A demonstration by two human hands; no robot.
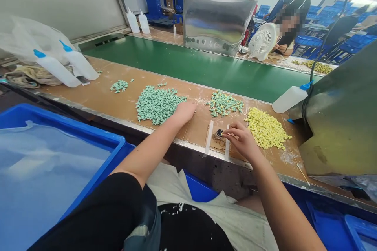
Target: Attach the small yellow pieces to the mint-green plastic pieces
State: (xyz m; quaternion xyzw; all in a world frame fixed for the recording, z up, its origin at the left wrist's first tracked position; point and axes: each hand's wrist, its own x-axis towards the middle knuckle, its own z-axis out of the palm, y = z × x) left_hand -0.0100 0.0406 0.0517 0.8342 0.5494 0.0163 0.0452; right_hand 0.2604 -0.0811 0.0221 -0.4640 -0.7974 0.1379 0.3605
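My left hand (185, 112) rests at the right edge of a large pile of small green pieces (156, 104). Its fingers point down and away and are mostly hidden behind the back of the hand. With thumb and forefinger pinched, my right hand (242, 138) is at a small round pot (219, 133) with a dark top. A tiny yellowish piece seems to show at those fingertips. The pot stands between two strips of white tape (209, 138). Just right of this hand lies a heap of small yellow pieces (266, 128). Behind the pot sits a smaller group of green pieces with yellow bits (224, 104).
A green conveyor belt (176, 60) runs behind the brown worktop (118, 106). White bottles with blue tips (60, 70) lie at left; another bottle (290, 99) leans at right beside a metal housing (344, 125). A blue bin (118, 141) stands left. Across the belt, a person sits by a fan (263, 41).
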